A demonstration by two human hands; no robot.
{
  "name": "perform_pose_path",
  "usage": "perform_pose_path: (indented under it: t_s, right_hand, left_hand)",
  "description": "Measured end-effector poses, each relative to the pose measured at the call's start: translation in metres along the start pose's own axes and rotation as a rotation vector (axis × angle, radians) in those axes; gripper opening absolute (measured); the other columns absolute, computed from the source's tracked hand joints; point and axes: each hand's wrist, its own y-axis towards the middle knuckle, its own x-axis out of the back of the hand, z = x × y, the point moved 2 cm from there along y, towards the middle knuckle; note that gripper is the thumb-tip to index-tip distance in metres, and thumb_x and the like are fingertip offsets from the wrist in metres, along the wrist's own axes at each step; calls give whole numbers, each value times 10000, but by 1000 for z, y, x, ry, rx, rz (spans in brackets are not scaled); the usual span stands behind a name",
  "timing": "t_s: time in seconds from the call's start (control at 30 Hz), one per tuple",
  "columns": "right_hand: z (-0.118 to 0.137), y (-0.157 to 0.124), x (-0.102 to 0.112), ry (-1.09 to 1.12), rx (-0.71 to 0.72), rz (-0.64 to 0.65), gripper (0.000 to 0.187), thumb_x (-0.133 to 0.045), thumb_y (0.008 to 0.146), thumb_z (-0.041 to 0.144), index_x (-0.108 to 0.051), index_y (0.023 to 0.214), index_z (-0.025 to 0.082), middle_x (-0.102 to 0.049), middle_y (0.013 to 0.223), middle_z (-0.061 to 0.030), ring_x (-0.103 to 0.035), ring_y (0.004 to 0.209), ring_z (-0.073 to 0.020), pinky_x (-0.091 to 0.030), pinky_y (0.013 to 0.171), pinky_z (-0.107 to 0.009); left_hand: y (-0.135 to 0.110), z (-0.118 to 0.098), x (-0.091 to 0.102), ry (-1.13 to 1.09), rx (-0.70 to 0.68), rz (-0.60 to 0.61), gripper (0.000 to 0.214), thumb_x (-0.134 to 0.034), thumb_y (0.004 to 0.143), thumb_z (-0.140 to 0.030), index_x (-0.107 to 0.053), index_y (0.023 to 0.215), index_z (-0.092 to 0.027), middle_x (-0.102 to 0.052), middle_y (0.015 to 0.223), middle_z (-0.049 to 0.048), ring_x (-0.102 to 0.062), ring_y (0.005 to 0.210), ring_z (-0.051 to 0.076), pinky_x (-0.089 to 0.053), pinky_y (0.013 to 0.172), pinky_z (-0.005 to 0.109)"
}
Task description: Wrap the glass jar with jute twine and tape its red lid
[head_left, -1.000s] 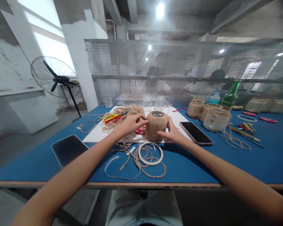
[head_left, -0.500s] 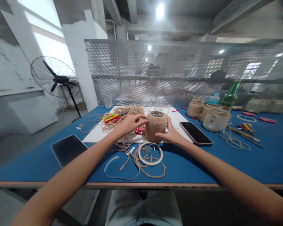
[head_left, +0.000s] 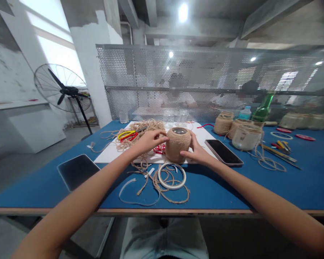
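Observation:
A glass jar (head_left: 177, 149) wrapped in brown twine stands upright in front of me, its round mouth bare at the top. My right hand (head_left: 197, 149) curves around its right side, thumb across the front and fingers behind. From the left, my left hand (head_left: 153, 139) rests its closed fingertips against the jar's upper side; the far fingers are partly hidden. Beside the left hand lie a loose heap of twine (head_left: 155, 126) and scissors (head_left: 126, 135) with yellow and red handles. A red patterned item (head_left: 160, 149) shows partly between the left hand and the jar.
White board (head_left: 108, 155) lies under the jar. Nearer me are a tape roll (head_left: 161, 182) and twine strands. A tablet (head_left: 78, 171) lies left, a phone (head_left: 224, 153) right. Further right stand twine-wrapped jars (head_left: 223, 124), a green bottle (head_left: 263, 108) and tools (head_left: 283, 155). A perforated screen (head_left: 151, 79) closes the back.
My right thumb has slid slightly to the right across the jar's front. The jar has shifted very little, and my left hand stays at its side.

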Motion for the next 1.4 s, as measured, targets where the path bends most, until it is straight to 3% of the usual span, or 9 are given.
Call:
perform_pose_path:
  t_s: [0.27, 0.47, 0.9, 1.13, 1.4]
  right_hand:
    - [9, -1, -6, -112, -11, -75, 990, -713, 626, 424, -89, 1357, 187, -255, 1406, -164, -256, 1316, -276, -216, 1076, -432]
    - [17, -1, -4, -154, -48, -75, 970, -696, 645, 395, -79, 1361, 179, -289, 1383, -168, -305, 1289, -279, -215, 1072, -440]
    - [3, 2, -2, 27, 28, 29, 927, -673, 656, 473, -140, 1350, 164, -280, 1387, -170, -319, 1281, -266, -264, 1055, -404]
    - [7, 0, -7, -85, -27, -44, 976, -701, 634, 445, -103, 1355, 172, -256, 1408, -169, -281, 1304, -272, -229, 1071, -423]
    - [12, -1, -4, -76, -33, -28, 950, -705, 644, 396, -107, 1357, 200, -269, 1406, -155, -333, 1280, -264, -261, 1058, -435]
  left_hand:
    - [-1, -3, 1, 13, 21, 21, 349, -465, 833, -450, -590, 1044, -202, -643, 1042, 48, -590, 844, 158, -431, 767, 283]
    - [-2, -4, 1, 25, 30, 12, 382, -470, 820, -478, -594, 1038, -189, -650, 1016, 53, -591, 823, 161, -434, 761, 286]
    - [-1, 0, -1, -3, 30, 75, 453, -465, 800, -538, -592, 1086, -210, -641, 1061, 52, -590, 870, 172, -439, 786, 297]
    - [-2, -3, 0, 10, 37, 70, 429, -471, 807, -517, -596, 1079, -210, -642, 1070, 51, -590, 866, 173, -439, 783, 294]
    - [-2, -2, -1, 10, 41, 60, 433, -483, 795, -525, -599, 1059, -203, -651, 1026, 52, -588, 839, 166, -439, 763, 292]
